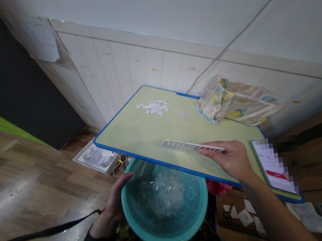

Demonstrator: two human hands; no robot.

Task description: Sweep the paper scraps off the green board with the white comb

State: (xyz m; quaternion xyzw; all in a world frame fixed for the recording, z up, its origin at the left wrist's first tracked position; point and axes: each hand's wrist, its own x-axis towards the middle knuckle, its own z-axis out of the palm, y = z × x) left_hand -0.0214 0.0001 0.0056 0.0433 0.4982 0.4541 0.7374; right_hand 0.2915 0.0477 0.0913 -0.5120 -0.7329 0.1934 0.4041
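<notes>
My left hand grips the left rim of a turquoise plastic basket, its thumb over the edge. Inside the basket, at the bottom, lies a heap of clear, shiny plastic pieces. The basket is below the near edge of a pale green table with blue edging. My right hand is closed around one end of a long, flat white plastic strip with slots, comb-like in look. That strip is low over the table top; whether it touches the surface I cannot tell.
Small white paper pieces lie in a pile toward the table's far side. A patterned cloth is bunched at the back right, and a tablet-like flat item rests at the right. A white box stands on the floor, left.
</notes>
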